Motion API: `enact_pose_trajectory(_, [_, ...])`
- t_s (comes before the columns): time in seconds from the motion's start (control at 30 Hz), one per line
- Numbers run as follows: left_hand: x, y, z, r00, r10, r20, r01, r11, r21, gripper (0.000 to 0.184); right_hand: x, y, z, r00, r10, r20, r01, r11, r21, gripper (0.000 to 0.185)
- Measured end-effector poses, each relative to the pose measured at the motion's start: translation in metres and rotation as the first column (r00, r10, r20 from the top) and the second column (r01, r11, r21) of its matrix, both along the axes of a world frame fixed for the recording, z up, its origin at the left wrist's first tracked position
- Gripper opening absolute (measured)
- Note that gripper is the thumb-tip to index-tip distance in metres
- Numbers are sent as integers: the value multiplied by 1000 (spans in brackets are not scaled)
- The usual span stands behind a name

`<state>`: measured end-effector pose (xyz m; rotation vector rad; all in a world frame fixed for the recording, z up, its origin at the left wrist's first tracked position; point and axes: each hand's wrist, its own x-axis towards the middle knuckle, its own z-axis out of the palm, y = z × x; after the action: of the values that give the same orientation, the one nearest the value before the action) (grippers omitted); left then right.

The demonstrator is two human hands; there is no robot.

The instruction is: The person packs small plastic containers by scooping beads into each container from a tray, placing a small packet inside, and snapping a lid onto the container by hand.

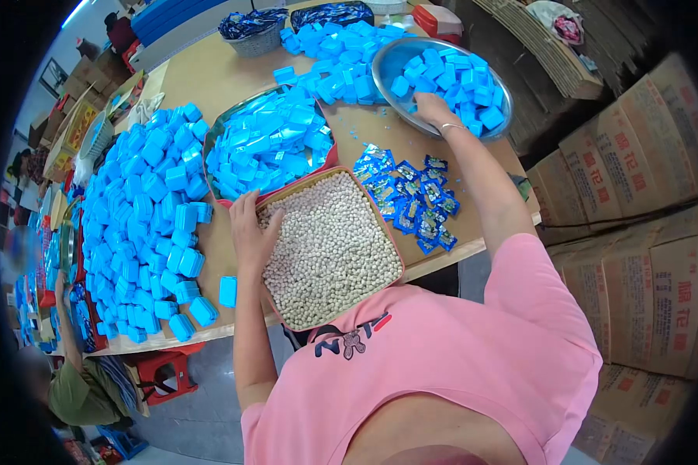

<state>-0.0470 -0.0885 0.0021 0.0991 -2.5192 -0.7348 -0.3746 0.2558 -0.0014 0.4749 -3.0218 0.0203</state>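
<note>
Head view: steady the tray (378, 218) of pale beads (326, 248) level beside the pink shirt (442, 349), with the left hand (253, 236) at its corner, fingers open and spread. Reach clear of the blue sachets (423, 194). Sort gently through blue cases (457, 77) in the metal bowl (385, 62) with the right hand (430, 111), fingers angled down; cannot tell whether gripping 1.

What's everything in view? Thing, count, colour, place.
table: one, tan, centre
blue boxes: many, blue, heaped left and far side
divided pile tray: one, red-rimmed, centre, blue pieces inside
bead tray: one, reddish rim, near edge
beads: many, off-white, inside it
bowl: one, silver, far right, blue boxes inside
packets: many, blue, right
basket: one, grey, far edge
cartons: several, brown, right
co-worker: one, green top, lower left
left hand: one, bead tray's rim
right hand: one, at bowl
</note>
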Motion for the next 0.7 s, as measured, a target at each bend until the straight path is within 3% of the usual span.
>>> enact_pose_trajectory(0.13, [1,0,1,1000,-12,2,12,1000,3,51,1,12,-9,998,11,-58,-10,1000,20,33])
enact_pose_trajectory(0.27, [0,-1,-3,1000,-10,-30,9,1000,-24,48,-59,34,-62,997,65,51,-63,997,-34,30])
enact_pose_trajectory(0.3, [1,-2,-2,1000,-1,-31,0,1000,-24,48,-54,28,-55,996,74,50,-72,997,-33,30])
enact_pose_trajectory(0.43, [0,-1,-2,999,-1,-38,1,1000,-8,46,27,9,29,998,-33,45,47,933,-356,35])
enact_pose_trajectory(0.47, [-2,-1,0,999,1,-39,-1,1000,-10,46,38,8,41,999,-31,44,45,933,-358,35])
enact_pose_trajectory(0.53, [-6,1,8,994,-56,-98,48,996,-76,45,56,4,60,972,151,179,65,562,-825,32])
enact_pose_trajectory(0.6, [2,6,8,987,-93,-127,76,988,-135,45,82,-6,66,897,388,214,226,15,-974,28])
enact_pose_trajectory(0.67, [-1,19,1,979,-141,-150,156,984,91,44,125,-34,60,688,700,189,411,-162,-897,30])
enact_pose_trajectory(0.7, [1,34,11,988,-154,1,141,906,400,41,144,-54,50,659,724,205,438,-147,-887,30])
